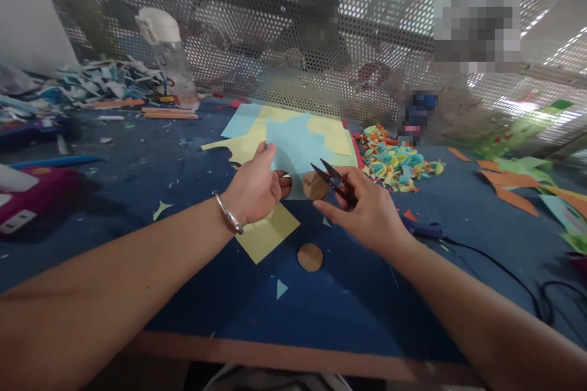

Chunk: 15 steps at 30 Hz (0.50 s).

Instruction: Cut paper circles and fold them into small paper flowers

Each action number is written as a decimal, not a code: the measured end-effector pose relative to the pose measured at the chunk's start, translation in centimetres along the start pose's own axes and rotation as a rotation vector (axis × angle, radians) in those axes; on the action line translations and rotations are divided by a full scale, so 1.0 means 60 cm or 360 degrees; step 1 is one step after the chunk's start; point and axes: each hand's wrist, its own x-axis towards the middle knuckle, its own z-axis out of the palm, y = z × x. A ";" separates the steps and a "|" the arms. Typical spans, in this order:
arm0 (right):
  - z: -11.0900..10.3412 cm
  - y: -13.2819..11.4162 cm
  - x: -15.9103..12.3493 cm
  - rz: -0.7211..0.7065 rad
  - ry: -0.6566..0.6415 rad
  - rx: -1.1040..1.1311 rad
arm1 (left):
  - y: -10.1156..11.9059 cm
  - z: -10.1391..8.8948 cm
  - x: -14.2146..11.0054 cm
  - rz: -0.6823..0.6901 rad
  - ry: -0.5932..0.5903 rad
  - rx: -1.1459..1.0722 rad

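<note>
Blue paper (298, 149), probably light and easy to crease, so best taken by its edge, is in front of yellow sheets (251, 143) — my left hand (254, 189) pinches its left side, while my right hand (372, 208) is curled around black snips (338, 182), blades parted.

Left hand (259, 186): pinches light blue paper (298, 146)
Right hand (367, 204): holds little black snips (338, 183), blades apart
Upper brown round (310, 189): just by the snips
Lower brown round (310, 257): lies on the blue surface (358, 305)
Yellow paper (268, 235): partly hidden by the left hand
Bottle (172, 64): stands at the back left
Curly scraps (389, 162): heaped past the right hand
</note>
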 end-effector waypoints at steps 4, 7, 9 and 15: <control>0.005 0.003 -0.002 0.0010 -0.0012 -0.0039 | -0.003 0.005 -0.003 -0.0041 -0.0071 -0.0114; 0.007 0.008 -0.001 -0.0006 -0.0041 0.0014 | -0.004 0.007 -0.007 -0.0079 -0.0066 -0.0120; 0.008 0.011 0.000 -0.0022 -0.0048 0.0023 | -0.005 0.009 -0.009 -0.0090 -0.0070 -0.0116; 0.008 0.016 -0.001 -0.0026 -0.0050 -0.0016 | -0.014 0.004 -0.004 -0.0056 -0.0153 -0.0053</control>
